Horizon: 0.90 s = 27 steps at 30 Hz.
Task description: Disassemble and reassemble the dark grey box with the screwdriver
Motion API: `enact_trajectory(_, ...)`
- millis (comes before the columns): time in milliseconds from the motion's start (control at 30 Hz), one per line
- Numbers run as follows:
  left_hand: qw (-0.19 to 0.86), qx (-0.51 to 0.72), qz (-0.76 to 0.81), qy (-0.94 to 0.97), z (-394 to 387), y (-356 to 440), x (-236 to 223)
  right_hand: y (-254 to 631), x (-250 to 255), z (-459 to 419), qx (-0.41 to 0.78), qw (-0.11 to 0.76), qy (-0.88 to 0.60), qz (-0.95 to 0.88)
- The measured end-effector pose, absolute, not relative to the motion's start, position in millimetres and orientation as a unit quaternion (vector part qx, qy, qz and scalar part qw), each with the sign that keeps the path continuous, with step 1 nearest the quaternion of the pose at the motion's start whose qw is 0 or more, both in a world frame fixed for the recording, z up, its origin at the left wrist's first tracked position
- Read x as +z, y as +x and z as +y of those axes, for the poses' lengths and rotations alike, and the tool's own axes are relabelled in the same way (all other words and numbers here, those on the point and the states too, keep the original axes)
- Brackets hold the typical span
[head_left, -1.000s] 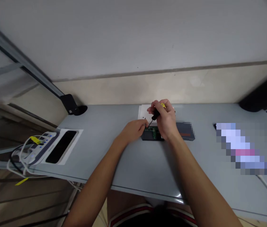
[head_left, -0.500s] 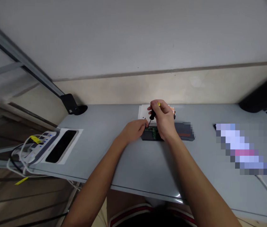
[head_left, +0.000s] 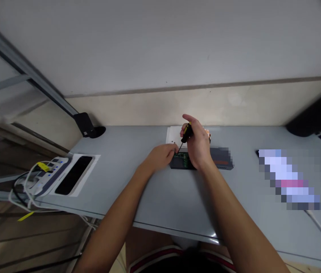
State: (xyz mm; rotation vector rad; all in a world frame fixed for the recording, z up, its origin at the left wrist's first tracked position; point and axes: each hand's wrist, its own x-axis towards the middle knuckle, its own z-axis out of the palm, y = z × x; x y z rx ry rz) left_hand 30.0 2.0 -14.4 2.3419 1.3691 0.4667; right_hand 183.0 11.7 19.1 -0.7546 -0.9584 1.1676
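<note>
In the head view, my right hand [head_left: 199, 146] is closed around a screwdriver [head_left: 187, 132] with a black and yellow handle, its index finger raised. The thin shaft slants down to the left, and its tip is at the far left corner of a long dark grey device [head_left: 221, 157]. A green circuit board [head_left: 185, 159] shows inside the device's left part. My left hand [head_left: 162, 156] is closed at that left end, its fingertips gripping the corner beside the screwdriver tip. My right hand covers the middle of the device.
White paper [head_left: 173, 133] with small dark bits lies behind the device. On the left are a phone [head_left: 75, 175] on a white sheet and a power strip [head_left: 54, 174] with cables. A blurred-out screen [head_left: 290, 178] with a cable lies right. A black stand [head_left: 88, 127] is at the back left.
My right hand has shifted its hold on the screwdriver: the index finger now lifts off and more of the handle shows. My left hand and the device stay put.
</note>
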Motion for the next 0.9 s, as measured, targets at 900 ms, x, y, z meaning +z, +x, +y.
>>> enact_trajectory(900, 0.170, 0.167, 0.480, 0.844, 0, 31, -10, 181, 2, 9, 0.331, 0.703, -0.434, -0.456)
